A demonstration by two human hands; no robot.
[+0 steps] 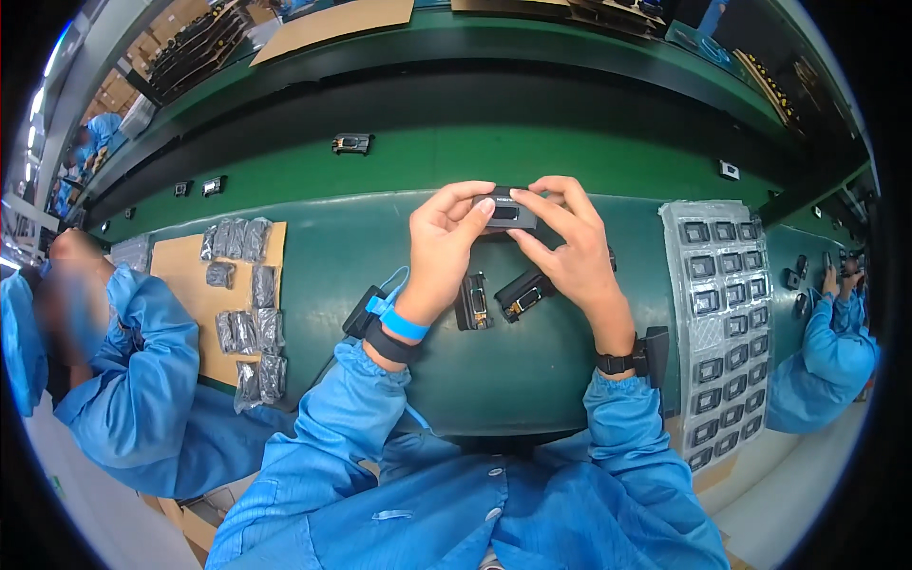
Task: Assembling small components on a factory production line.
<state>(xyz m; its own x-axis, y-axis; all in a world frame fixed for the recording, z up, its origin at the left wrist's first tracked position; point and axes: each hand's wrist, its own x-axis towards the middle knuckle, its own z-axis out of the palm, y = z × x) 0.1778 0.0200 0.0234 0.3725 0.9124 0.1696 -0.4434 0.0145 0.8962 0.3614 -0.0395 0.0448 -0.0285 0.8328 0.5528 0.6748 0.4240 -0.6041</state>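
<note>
Between both hands I hold a small black plastic housing [504, 211] with a rectangular window, raised over the green table. My left hand [448, 245] grips its left end, thumb on the front face and fingers along the top. Thumb and fingers of my right hand [572, 239] close on its right end. Just below on the table lie two open black device units, one upright [474, 302] near my left wrist and one tilted [522, 294] partly behind my right hand. A blue wrist strap [404, 321] with a cord circles my left wrist.
On the left, bagged dark parts [244, 332] lie on a brown cardboard sheet [204, 285]. A clear tray [676, 285] of black frames stands on the right. Units such as this one [352, 143] sit on the green belt [427, 157] beyond. Co-workers sit at both sides.
</note>
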